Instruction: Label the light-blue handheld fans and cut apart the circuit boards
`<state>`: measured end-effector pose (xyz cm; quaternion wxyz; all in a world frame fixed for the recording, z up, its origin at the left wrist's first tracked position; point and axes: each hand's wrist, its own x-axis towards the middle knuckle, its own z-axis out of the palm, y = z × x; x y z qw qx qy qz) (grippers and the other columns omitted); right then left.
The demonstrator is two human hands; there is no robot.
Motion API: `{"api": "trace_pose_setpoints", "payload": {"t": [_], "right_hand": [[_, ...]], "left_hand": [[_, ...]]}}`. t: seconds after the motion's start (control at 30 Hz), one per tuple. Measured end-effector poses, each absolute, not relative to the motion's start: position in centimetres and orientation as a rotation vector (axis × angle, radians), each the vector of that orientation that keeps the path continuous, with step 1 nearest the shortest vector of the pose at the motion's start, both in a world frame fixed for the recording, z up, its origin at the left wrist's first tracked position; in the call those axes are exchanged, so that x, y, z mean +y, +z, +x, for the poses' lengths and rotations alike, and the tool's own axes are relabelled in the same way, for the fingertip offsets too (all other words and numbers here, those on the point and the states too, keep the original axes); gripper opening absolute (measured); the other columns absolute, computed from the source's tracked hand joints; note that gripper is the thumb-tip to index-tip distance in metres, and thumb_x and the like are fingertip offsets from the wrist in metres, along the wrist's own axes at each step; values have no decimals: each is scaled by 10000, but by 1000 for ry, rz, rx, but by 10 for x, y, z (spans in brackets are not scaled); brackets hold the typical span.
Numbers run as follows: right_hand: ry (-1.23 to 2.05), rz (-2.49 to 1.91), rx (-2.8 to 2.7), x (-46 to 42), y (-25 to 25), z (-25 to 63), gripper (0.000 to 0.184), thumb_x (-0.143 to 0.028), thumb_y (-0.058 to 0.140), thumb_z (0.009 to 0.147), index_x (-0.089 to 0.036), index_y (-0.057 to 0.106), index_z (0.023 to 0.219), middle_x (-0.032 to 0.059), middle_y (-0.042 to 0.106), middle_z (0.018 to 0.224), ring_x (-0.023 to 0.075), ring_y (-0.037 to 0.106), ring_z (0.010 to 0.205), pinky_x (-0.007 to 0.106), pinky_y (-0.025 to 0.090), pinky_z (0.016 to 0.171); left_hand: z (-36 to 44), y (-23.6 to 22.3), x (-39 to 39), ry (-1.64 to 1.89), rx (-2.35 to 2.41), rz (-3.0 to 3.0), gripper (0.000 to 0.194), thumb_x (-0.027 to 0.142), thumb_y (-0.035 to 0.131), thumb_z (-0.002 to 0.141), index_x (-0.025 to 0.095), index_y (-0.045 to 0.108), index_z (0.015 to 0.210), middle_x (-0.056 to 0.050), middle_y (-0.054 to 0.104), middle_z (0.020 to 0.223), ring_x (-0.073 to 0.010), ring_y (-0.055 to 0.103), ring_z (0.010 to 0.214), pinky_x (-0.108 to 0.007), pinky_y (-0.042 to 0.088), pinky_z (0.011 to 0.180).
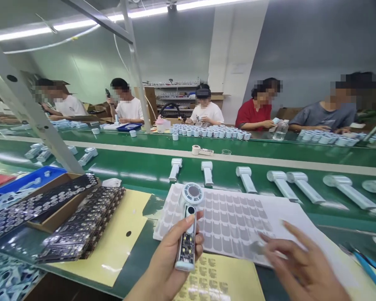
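Observation:
My left hand (175,251) is closed around the handle of a light-blue handheld fan (193,192), its round head pointing away from me. The handle's front shows a black panel with a circuit board and small yellowish parts. My thumb presses near the dark round spot on the handle. My right hand (301,259), smeared by motion, is over the right edge of a sheet of grey stickers (225,217). Its fingertips pinch a blurred greyish piece that looks like a sticker (257,247). Below the fan lies a yellow backing sheet (232,280) with small grey stickers.
Light-blue fans (246,179) lie along the green conveyor belt (138,167). Left are stacked black panels (84,221), a cardboard box (47,223) and a blue tray (47,173). Blue-handled pliers (371,267) lie right. Several people sit across the belt beside pale-blue cup-shaped parts (207,133).

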<state>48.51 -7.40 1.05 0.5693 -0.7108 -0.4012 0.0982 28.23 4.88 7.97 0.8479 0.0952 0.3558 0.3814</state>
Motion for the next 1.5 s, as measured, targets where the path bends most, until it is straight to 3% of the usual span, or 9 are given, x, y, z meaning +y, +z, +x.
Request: {"api": "trace_pose_setpoints", "payload": {"t": [0.17,0.37,1.0,1.2,1.3,1.37,1.43,1.5], "right_hand": [[836,-1326,-876,-63,60,400,621,-396,753,792,-238,497,1335,8,720,742,312,641,1245,436,560,989],[1049,-1243,-848,-54,70,382,599,-242,774,690,-210,565,1251,14,767,780,305,622,1269,477,478,1089],[1007,-1253,-823,-50,72,375,573,-197,746,679,-229,558,1219,-22,740,708,288,672,1196,448,541,1026],[670,-1362,-1030,-55,62,366,574,-229,727,756,-264,550,1301,-17,740,770,269,732,1053,417,566,999],[488,-1461,-1081,-56,62,366,752,-273,829,684,-290,514,1366,15,717,964,270,729,991,395,601,918],[616,-1501,-1008,-56,64,371,909,-267,881,593,-301,473,1404,46,658,1140,258,712,966,352,622,794],[867,-1464,-903,-57,65,380,875,-323,857,638,-302,451,1413,56,620,1185,205,701,841,312,605,686],[989,-1368,-829,-60,62,393,706,-443,760,775,-287,454,1391,68,607,1211,176,682,815,302,583,680]], "left_hand": [[294,87,33,794,816,22,169,167,492,980,101,587,856,-31,582,695,-61,544,438,-152,521,431],[292,82,28,829,849,-14,88,135,554,950,100,584,874,-29,608,698,-73,595,445,-152,534,448],[293,84,24,860,838,-60,151,164,521,970,133,587,838,-11,565,652,-87,576,486,-183,553,473],[295,87,17,859,833,-122,229,218,509,988,174,564,770,3,552,595,-88,577,457,-169,531,448],[295,90,11,819,859,-71,225,187,500,990,172,585,782,-6,585,630,-64,583,455,-129,526,462],[294,92,9,769,891,-56,205,152,492,986,145,615,823,-12,593,646,-45,566,437,-112,518,462],[294,92,9,721,917,-33,188,129,511,970,122,630,824,-13,588,631,-49,546,413,-127,507,423],[292,89,9,705,948,87,159,93,560,930,110,645,796,-12,591,611,-67,539,400,-164,511,395]]}}
